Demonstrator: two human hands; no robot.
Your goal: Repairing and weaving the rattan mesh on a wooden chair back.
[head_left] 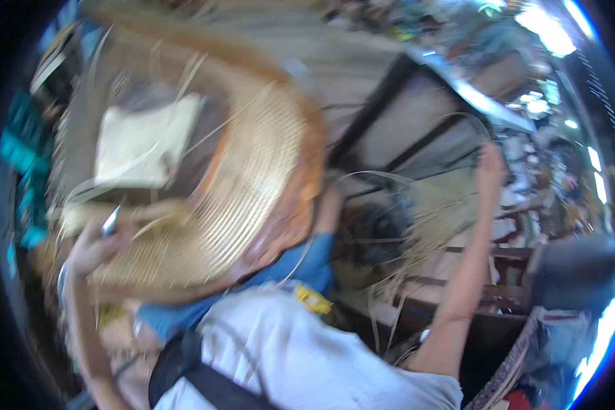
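A curved woven cane piece, pale and ribbed with an orange-brown rim, lies in front of me across my lap. My left hand is closed at its near left edge. A small shiny metal-tipped tool sticks up from its fingers; blur hides what kind it is. My right hand is stretched far out to the right, its fingers closed on a thin cane strand that loops away from it. Another pale strand arcs from the woven piece toward the right. Loose strand ends stand up over the weave.
A cream square pad or paper lies within the curve of the woven piece. To my right are a bundle of loose cane strands and a dark-legged frame. Teal crates stand far left. A dark rounded object sits at right.
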